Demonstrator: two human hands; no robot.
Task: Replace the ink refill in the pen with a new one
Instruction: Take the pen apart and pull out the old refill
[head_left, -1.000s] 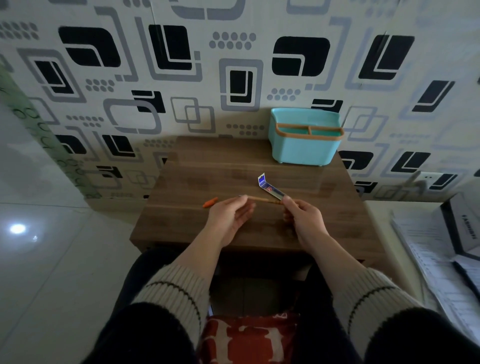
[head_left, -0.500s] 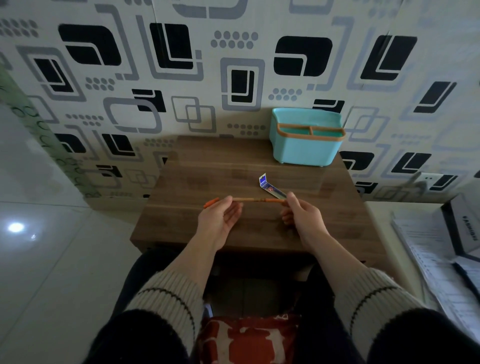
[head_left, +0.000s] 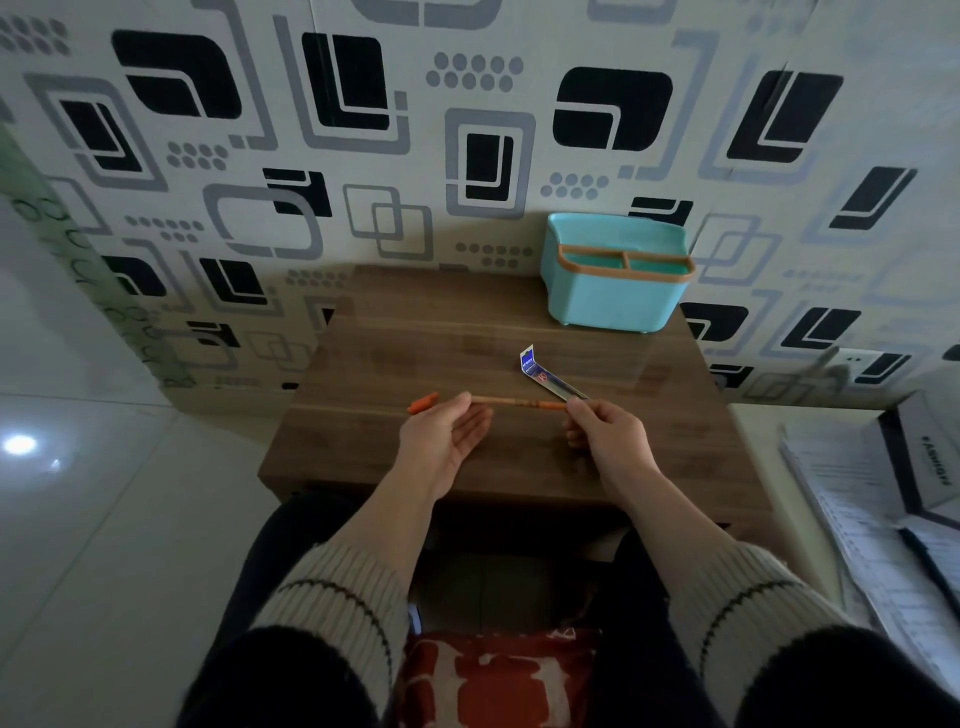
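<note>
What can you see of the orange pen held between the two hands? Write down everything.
The orange pen is a thin stick held roughly level above the wooden table. Its thicker, brighter orange end pokes out past the left hand, whose fingertips pinch it with the palm turned up. The right hand pinches the other end. The middle stretch looks paler and slimmer. Finer detail is too small to tell.

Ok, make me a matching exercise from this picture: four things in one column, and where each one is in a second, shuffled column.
Things:
1. teal organizer
2. refill packet
3. orange pen
4. papers

Places:
A. held between both hands
B. back right of the table, against the wall
C. off the table, far right
D. on the tabletop, just beyond the right hand

Pairs: 1-B, 2-D, 3-A, 4-C
</note>
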